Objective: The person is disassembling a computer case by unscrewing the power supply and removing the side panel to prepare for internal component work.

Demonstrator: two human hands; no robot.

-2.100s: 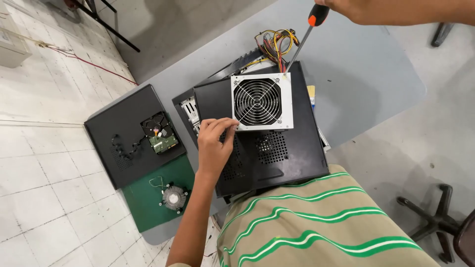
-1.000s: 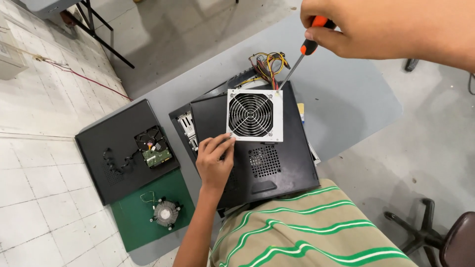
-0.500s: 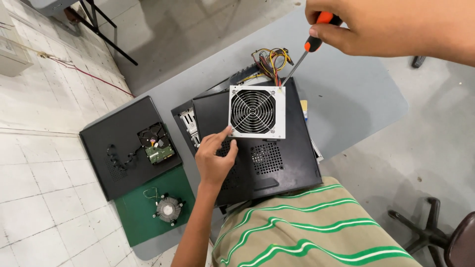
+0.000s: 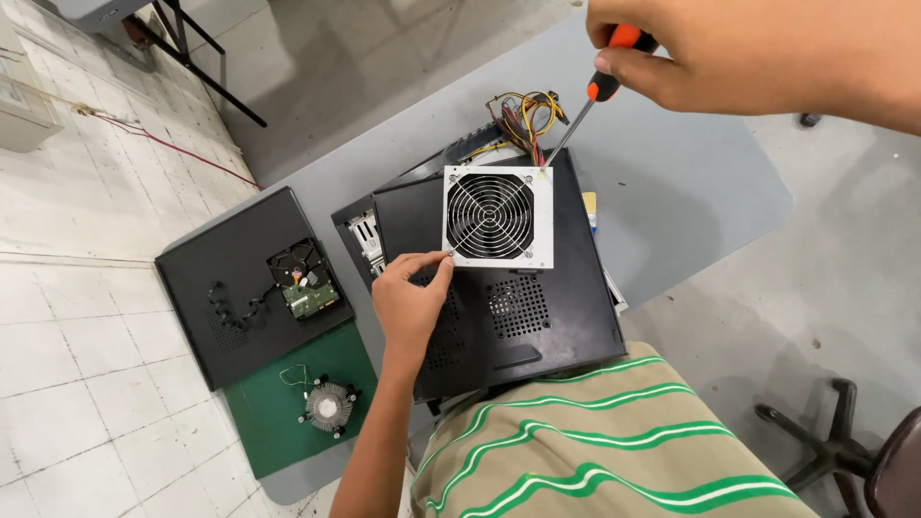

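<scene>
1. The right hand (image 4: 758,58) is at the top of the view, fingers closed round the orange-and-black handle of a screwdriver (image 4: 585,110), thumb pressed along the grip.
2. The screwdriver's tip sits at the far right corner of the power supply unit (image 4: 499,217), right where a corner screw would be. I cannot tell whether the tip is seated in a screw head.
3. The left hand (image 4: 411,305) comes in from below, thumb and forefinger pinched at the near left corner of the unit's pale fan plate; whether they have a screw between them or just steady the corner, I cannot tell.
4. The unit lies fan-side up on top of the black computer case (image 4: 518,307), at the middle of the grey table (image 4: 691,192). Its bundle of coloured cables (image 4: 523,110) spills out on the far side.
5. What looks done: the unit is out of the case and resting on it. To the left, a black side panel (image 4: 225,278) lies flat with a hard drive (image 4: 305,280) on it. Nearer, a green mat (image 4: 278,422) carries a round CPU cooler (image 4: 326,407).
6. What looks left, by my reading: the fan plate is flush on the unit and its grille in place, so the unit itself is not yet opened. Work is at the corner screws.
7. The near right screw seems present; the rest are too small to call.
</scene>
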